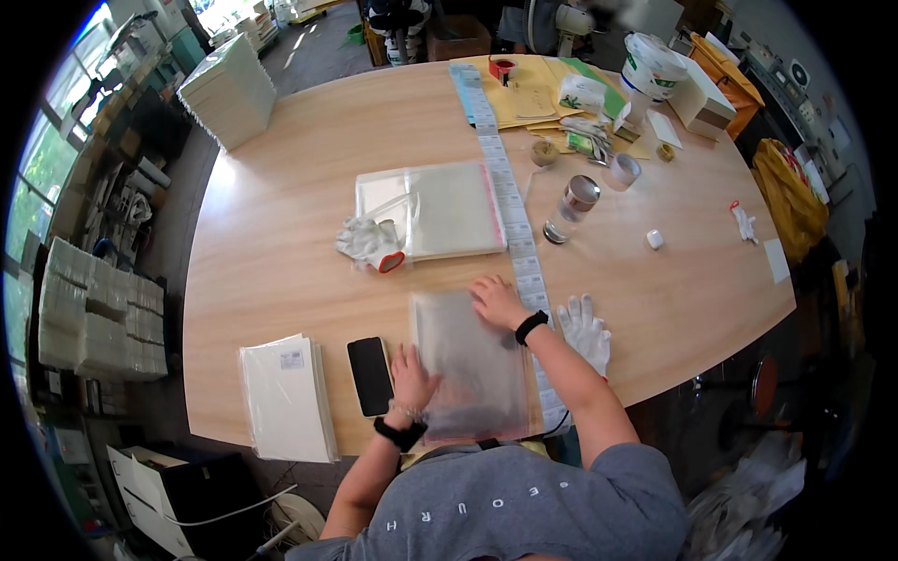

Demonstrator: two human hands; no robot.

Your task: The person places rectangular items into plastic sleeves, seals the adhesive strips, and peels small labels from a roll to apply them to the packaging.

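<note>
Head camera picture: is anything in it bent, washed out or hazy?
Head view: the table bows at its edges, likely partly from the wide lens; black fills the corners; daylight washes out the windows at left; glare whitens the table near the tall white stack; the translucent plastic sheets look hazy.

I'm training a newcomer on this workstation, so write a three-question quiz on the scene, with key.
1. True or false: the black phone lies to the left of the translucent plastic stack.
2. What colour is the cuff edge of the glove by the wrapped white stack?
A) green
B) red
C) blue
3. Fill in: the person's ____ hand is the one nearer the long pale strip.

Key:
1. True.
2. B, red.
3. Right; the right hand is near the strip, while the left hand is nearer the phone.
</note>
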